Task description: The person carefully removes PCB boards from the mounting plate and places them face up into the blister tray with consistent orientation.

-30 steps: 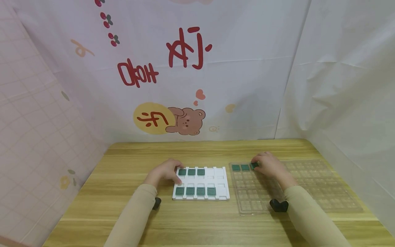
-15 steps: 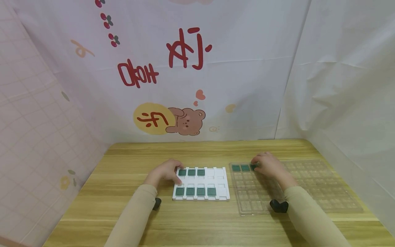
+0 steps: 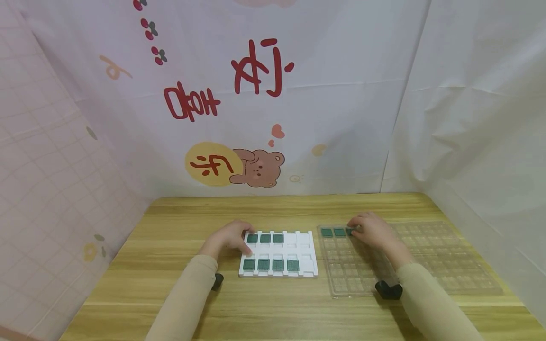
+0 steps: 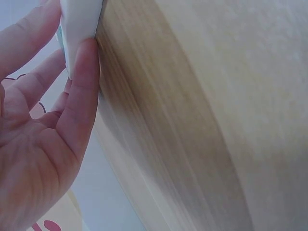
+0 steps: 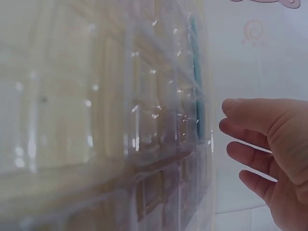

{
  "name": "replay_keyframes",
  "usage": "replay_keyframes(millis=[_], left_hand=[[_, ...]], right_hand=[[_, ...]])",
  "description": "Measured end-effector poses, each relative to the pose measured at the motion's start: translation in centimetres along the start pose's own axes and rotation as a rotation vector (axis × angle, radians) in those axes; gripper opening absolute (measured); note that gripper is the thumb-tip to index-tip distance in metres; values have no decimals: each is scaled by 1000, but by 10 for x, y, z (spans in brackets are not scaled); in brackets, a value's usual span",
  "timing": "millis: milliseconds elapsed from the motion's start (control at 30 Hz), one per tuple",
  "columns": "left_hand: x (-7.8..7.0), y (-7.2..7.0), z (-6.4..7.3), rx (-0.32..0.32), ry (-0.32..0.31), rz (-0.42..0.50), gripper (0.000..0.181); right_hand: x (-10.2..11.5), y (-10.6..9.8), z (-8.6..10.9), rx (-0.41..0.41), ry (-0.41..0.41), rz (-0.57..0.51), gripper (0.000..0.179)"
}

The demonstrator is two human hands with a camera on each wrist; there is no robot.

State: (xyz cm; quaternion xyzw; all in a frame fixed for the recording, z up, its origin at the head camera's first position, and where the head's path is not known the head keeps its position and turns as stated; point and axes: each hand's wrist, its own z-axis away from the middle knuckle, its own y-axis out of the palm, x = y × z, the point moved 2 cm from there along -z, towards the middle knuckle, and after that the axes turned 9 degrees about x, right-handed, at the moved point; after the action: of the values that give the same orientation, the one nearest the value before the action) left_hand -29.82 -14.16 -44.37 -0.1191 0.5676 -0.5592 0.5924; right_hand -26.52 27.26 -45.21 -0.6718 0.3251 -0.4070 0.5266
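Note:
My left hand [image 3: 229, 237] holds the left end of a white tray [image 3: 279, 251], thumb on the near side, fingers at the far corner. In the left wrist view, its digits pinch the edge of the white tray [image 4: 82, 26]. Green square chips fill several of that tray's pockets, three in the far row. My right hand [image 3: 373, 231] is over the far row of a clear plastic tray [image 3: 341, 258], fingers loosely bent, right beside the third green chip [image 3: 350, 231]. The right wrist view shows these fingertips apart from the tray, holding nothing, while a green chip [image 5: 200, 118] lies in a pocket.
Two more green chips [image 3: 332, 232] lie in the clear tray's far left pockets. That tray reaches to the table's right side. The wooden table [image 3: 273, 308] ends at a white printed curtain [image 3: 332, 94] behind, with curtains on both sides.
The third chip, tilted at the right fingertips a second ago, now lies flat in its pocket. My right hand has let go and shifted slightly. The left hand stays on the white tray.

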Motion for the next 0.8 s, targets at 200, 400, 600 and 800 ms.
replay_keyframes(millis=[200,400,600,800], left_hand=[[-1,1,-1,-1,6,6,55],[0,1,-1,1,7,6,55],[0,1,-1,0,9,16,56],[1,1,-1,-2,7,19,55]], right_hand=[[8,-6,7,-40,12,-36,18],[17,-11,14,-72,49,-70,21],[27,-14,19,-134,67,-94,22],[34,-15,20,-211,24,-120,22]])
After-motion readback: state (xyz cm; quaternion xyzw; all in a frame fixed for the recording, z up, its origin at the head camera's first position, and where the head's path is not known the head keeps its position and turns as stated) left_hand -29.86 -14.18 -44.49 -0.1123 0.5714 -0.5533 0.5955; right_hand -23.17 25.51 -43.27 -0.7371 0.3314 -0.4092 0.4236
